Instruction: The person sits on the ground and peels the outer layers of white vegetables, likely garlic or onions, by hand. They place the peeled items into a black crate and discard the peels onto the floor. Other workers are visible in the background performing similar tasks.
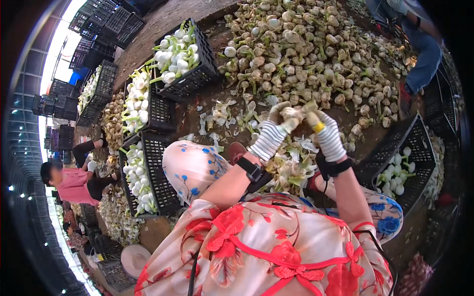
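My left hand (277, 124), in a striped knit work glove, is closed around a garlic bulb (290, 113) in front of my knees. Close beside it, my right hand (323, 127), gloved alike with a yellow band on a finger, pinches at the stem end of the same bulb; its fingertips partly hide what they grip. Beyond both hands spreads a large heap of unpeeled garlic bulbs (296, 55) with stems. Below the hands, between my feet, lie loose peeled garlic skins (292, 162).
Black plastic crates of cleaned white garlic (176, 55) stand at the left, two more (136, 107) (139, 177) nearer me. Another crate (418, 159) tilts at the right, partly filled. A co-worker in pink (76, 185) sits far left; another person's jeans (424, 55) show upper right.
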A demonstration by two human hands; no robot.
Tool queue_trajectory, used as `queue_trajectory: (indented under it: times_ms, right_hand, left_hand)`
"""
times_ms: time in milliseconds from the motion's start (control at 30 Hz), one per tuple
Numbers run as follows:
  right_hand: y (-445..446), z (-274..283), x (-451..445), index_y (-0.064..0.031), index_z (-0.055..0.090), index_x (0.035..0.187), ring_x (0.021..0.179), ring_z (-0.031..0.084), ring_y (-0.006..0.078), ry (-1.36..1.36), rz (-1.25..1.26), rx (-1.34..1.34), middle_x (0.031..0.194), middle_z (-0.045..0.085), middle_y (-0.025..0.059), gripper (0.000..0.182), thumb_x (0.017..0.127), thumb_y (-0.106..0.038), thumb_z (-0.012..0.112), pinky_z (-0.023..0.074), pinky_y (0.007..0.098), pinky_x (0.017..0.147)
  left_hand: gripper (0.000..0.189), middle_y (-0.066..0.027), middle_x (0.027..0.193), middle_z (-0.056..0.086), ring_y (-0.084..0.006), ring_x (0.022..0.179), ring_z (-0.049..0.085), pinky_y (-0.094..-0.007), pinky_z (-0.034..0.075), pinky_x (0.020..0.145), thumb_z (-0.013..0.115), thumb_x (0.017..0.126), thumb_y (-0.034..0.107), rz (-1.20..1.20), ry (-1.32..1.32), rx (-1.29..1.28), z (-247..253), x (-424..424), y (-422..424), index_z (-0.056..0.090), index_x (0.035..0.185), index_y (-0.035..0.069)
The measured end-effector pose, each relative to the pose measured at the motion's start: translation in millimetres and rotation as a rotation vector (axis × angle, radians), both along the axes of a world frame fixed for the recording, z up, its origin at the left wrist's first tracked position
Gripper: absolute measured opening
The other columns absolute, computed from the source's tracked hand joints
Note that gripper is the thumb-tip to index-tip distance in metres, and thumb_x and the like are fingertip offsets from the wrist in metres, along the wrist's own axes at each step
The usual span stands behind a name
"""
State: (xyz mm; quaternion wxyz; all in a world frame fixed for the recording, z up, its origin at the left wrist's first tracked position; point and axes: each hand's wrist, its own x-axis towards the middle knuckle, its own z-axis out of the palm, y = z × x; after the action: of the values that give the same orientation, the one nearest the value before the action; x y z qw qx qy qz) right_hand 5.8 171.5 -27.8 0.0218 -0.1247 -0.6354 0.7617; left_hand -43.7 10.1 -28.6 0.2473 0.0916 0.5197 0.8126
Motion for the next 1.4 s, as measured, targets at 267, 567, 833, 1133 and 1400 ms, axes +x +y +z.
queue_trajectory:
  times_ms: [267, 567, 833, 1133, 1400]
  right_hand:
    - [-26.5, 15.0, 12.0, -0.0025, 0.061, 0.093, 0.058, 0.050, 0.0035, 0.046, -0.029, -0.004, 0.072, 0.059, -0.0016, 0.029, 0.086, -0.030, 0.059, 0.0391, 0.0186, 0.049]
    - [-29.7, 24.7, 22.7, -0.0037, 0.061, 0.094, 0.049, 0.046, 0.0019, -0.038, 0.077, 0.109, 0.068, 0.057, -0.0032, 0.026, 0.087, -0.029, 0.057, 0.0372, 0.0195, 0.042]
    - [-26.2, 16.0, 22.1, 0.0015, 0.060, 0.097, 0.057, 0.049, 0.0028, -0.085, -0.011, -0.162, 0.073, 0.058, -0.0030, 0.027, 0.086, -0.023, 0.059, 0.0409, 0.0197, 0.050]
    - [-22.9, 27.4, 24.4, -0.0025, 0.061, 0.097, 0.064, 0.054, 0.0045, -0.106, 0.234, -0.173, 0.076, 0.060, -0.0012, 0.024, 0.085, -0.023, 0.060, 0.0439, 0.0199, 0.056]
    - [-4.5, 31.0, 7.7, -0.0010, 0.061, 0.090, 0.066, 0.055, 0.0116, 0.221, 0.321, 0.805, 0.074, 0.062, 0.0044, 0.015, 0.080, -0.013, 0.061, 0.0470, 0.0281, 0.061]
  left_hand:
    - [0.051, -0.0045, 0.104, 0.052, -0.0132, 0.097, 0.049, -0.0279, 0.040, 0.088, 0.069, 0.076, 0.033, -0.039, 0.197, -0.066, -3.7, 15.6, -11.4, 0.044, 0.112, 0.006]
    - [0.039, -0.0079, 0.091, 0.056, -0.0178, 0.074, 0.059, -0.0315, 0.052, 0.061, 0.054, 0.087, 0.037, -0.184, -0.086, 0.071, -18.0, 20.1, -26.0, 0.042, 0.111, 0.009]
    - [0.034, -0.0057, 0.100, 0.055, -0.0131, 0.086, 0.054, -0.0278, 0.048, 0.074, 0.060, 0.084, 0.028, 0.005, 0.192, -0.089, -3.7, 17.7, -17.8, 0.048, 0.107, 0.006]
    - [0.041, -0.0027, 0.096, 0.054, -0.0098, 0.087, 0.051, -0.0258, 0.044, 0.078, 0.069, 0.076, 0.018, -0.073, 0.406, -0.155, 3.0, 17.5, -26.3, 0.047, 0.109, 0.005]
    - [0.045, -0.0089, 0.088, 0.058, -0.0188, 0.066, 0.055, -0.0304, 0.049, 0.060, 0.045, 0.087, 0.048, -0.121, -0.191, 0.196, -25.1, 18.9, -24.1, 0.052, 0.103, 0.007]
